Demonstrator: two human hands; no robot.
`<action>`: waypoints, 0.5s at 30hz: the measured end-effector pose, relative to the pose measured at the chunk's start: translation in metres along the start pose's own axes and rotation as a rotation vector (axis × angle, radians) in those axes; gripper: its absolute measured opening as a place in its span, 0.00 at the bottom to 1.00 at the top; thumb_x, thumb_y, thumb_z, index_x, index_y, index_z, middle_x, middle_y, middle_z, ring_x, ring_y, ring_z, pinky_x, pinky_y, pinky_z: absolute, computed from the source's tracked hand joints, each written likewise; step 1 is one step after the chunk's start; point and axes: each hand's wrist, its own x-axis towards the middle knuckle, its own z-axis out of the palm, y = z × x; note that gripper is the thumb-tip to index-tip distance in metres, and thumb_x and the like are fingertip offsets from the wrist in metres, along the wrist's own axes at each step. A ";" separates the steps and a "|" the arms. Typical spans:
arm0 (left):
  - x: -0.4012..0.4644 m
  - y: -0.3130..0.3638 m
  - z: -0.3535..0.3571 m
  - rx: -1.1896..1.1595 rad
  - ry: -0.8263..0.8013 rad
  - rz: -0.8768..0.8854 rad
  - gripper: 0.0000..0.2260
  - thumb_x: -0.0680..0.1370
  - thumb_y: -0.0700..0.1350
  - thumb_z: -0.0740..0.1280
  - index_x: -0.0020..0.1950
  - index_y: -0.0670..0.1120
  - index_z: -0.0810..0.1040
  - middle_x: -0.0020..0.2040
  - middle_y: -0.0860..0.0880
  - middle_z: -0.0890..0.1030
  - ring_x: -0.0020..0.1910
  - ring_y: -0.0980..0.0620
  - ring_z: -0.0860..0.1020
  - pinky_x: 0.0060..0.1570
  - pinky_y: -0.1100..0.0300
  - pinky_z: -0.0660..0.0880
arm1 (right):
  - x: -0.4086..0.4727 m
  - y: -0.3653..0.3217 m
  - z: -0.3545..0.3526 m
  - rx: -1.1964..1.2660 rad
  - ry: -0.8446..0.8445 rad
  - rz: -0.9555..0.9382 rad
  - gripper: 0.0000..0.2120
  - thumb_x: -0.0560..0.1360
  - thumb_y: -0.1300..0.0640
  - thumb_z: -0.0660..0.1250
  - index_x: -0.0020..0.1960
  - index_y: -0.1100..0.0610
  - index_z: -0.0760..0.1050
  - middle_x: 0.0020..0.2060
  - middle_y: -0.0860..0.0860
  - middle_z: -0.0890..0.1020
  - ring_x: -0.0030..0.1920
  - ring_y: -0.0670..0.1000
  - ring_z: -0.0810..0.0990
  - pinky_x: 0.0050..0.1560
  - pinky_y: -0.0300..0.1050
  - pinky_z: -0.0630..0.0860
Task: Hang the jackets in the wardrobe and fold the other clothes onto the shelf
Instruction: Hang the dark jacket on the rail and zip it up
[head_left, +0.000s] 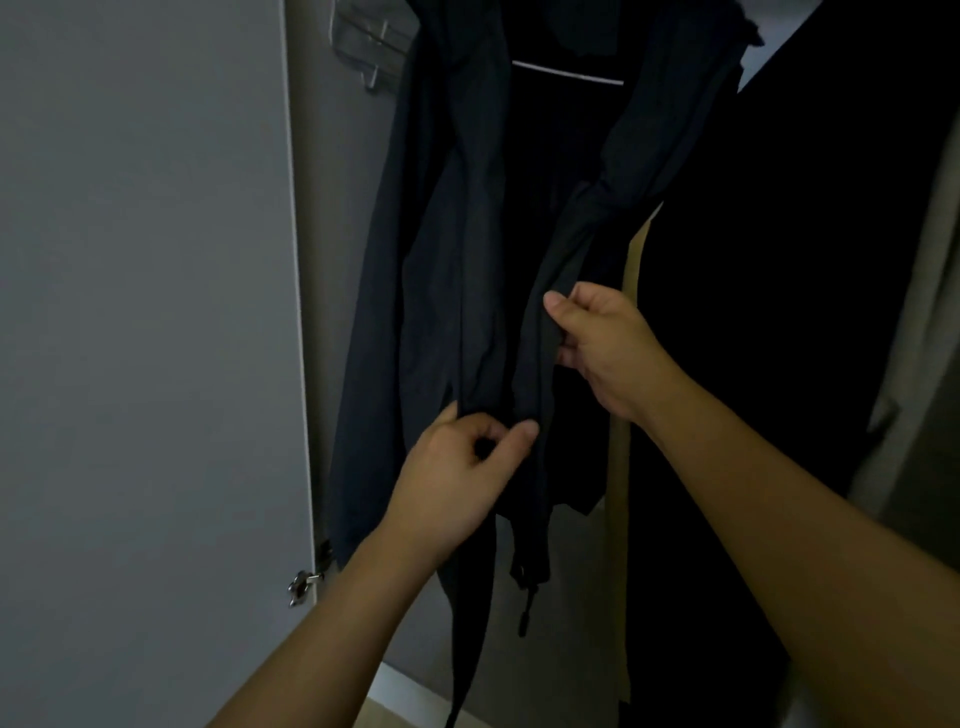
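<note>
Two hands, left (457, 467) and right (605, 348), both pinching thin, creased front edges of dark hanging jacket (467, 234).

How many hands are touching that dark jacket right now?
2. The left hand pinches the jacket at its front edges low down; the right hand grips the right front edge a little higher.

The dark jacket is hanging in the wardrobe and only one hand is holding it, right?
Not quite. The dark jacket does hang in the wardrobe, but both hands are holding it: the left hand pinches the front edge lower down and the right hand grips the other edge higher up. The head view shows this.
</note>
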 end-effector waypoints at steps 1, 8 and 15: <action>0.001 0.001 0.004 0.053 0.016 -0.011 0.20 0.69 0.70 0.61 0.39 0.55 0.79 0.46 0.59 0.74 0.46 0.64 0.75 0.44 0.64 0.73 | -0.001 -0.001 0.000 0.008 0.006 0.007 0.12 0.81 0.61 0.60 0.39 0.59 0.71 0.36 0.55 0.79 0.36 0.52 0.77 0.40 0.48 0.77; -0.002 0.001 0.022 0.312 0.101 -0.033 0.18 0.67 0.66 0.61 0.44 0.53 0.75 0.48 0.56 0.70 0.40 0.58 0.74 0.35 0.60 0.74 | -0.005 -0.002 0.001 0.059 -0.019 0.031 0.08 0.82 0.61 0.58 0.54 0.65 0.73 0.41 0.58 0.80 0.37 0.52 0.79 0.41 0.45 0.78; -0.005 0.008 0.029 0.443 0.180 -0.066 0.23 0.67 0.69 0.62 0.38 0.49 0.71 0.41 0.54 0.66 0.39 0.51 0.73 0.38 0.55 0.73 | -0.003 -0.010 0.008 0.102 0.004 0.022 0.10 0.82 0.63 0.58 0.41 0.60 0.70 0.38 0.56 0.80 0.33 0.49 0.81 0.35 0.41 0.80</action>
